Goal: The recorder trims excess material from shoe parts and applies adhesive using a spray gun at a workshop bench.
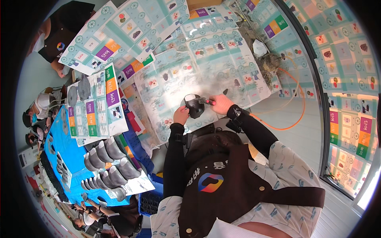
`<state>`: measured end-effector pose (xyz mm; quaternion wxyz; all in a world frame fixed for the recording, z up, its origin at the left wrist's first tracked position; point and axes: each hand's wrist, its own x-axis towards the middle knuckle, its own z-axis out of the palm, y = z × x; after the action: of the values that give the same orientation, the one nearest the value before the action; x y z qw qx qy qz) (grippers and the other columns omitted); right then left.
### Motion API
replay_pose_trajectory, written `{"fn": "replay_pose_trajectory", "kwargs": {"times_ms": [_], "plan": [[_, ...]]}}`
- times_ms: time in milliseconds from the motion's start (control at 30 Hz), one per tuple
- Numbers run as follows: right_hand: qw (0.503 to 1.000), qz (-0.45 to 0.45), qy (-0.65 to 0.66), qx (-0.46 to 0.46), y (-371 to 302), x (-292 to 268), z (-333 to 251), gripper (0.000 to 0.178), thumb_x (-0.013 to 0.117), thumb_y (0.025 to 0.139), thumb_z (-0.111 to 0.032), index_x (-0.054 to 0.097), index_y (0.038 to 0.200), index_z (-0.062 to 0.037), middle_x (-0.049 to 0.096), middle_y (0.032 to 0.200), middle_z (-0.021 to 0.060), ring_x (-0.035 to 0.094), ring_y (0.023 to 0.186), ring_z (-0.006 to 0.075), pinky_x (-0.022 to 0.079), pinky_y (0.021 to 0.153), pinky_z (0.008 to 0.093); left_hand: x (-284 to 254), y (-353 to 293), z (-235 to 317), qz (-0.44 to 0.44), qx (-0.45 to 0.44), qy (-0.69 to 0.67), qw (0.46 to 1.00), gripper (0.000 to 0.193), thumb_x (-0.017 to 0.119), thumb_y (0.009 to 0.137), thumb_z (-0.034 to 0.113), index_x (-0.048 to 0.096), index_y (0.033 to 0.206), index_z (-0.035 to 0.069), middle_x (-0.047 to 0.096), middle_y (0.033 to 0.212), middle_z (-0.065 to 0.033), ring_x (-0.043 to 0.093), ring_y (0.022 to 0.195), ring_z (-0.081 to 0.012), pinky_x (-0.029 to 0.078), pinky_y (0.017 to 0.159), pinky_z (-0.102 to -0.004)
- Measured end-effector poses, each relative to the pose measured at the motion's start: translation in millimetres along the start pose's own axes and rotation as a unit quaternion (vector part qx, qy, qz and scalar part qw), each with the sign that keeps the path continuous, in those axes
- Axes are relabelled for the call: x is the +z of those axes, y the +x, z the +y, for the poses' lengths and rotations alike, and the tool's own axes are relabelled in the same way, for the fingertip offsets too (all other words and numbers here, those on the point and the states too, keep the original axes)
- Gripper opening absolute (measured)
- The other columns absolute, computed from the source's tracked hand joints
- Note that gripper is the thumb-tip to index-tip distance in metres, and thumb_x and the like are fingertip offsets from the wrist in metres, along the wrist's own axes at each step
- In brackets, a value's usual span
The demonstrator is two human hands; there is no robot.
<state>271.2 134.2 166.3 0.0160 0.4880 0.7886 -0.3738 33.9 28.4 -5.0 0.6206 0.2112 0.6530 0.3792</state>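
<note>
Closest to the eye is the person's brown apron (222, 198), with a bright ring-shaped mark on it. Past it, the left hand (181, 115) is closed on the side of a dark, bowl-shaped piece (195, 109), pinching its edge with the thumb and fingers. It seems to hold there so the piece won't slip, and so the fingers stay out of the way of the tool. The right hand (221, 104) is curled tight around a small tool (209, 102) with a pink part. The tool points in at the piece, maybe so its tip can get to the rim; I can't tell if they touch. The piece sits over the middle of the paper-covered tabletop (250, 85), between the two hands. Gray smudges mark the paper, so it may be there to catch dirt. An orange hose (303, 99) loops out to the right, well away from the arms. To the left, dark curved shells (113, 150) lean together in rows, perhaps to save room. They are near a blue tabletop (75, 154). Farther off, some people (41, 107) are by that blue tabletop, and more printed sheets (345, 47) cover the wall on the right.
</note>
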Motion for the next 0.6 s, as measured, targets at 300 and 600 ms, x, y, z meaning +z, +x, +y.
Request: {"fn": "replay_pose_trajectory", "kwargs": {"times_ms": [300,600], "plan": [[0.999,0.037,0.027,-0.011,-9,-4,-12,0.024,0.058,0.08,-0.021,0.066,0.098,-0.0063,0.066,0.083,0.0241,0.062,0.085,0.0459,0.051,0.075,0.0523,9,-10,11,0.01,0.017,0.031,0.999,0.049,0.066,0.09,0.017,0.053,0.133,-0.003,0.067,0.108,-0.0115,0.067,0.089,-0.0211,0.057,0.077,-0.0328],[0.999,-0.038,0.009,0.003,-30,3,10,0.023,0.055,0.081,-0.022,0.066,0.093,-0.0063,0.068,0.087,0.0228,0.064,0.088,0.0449,0.051,0.079,0.0532,10,-11,8,0.012,0.021,0.015,1.0,0.048,0.066,0.09,0.018,0.055,0.131,-0.003,0.067,0.111,-0.0141,0.067,0.094,-0.0211,0.057,0.079,-0.0335]]}}
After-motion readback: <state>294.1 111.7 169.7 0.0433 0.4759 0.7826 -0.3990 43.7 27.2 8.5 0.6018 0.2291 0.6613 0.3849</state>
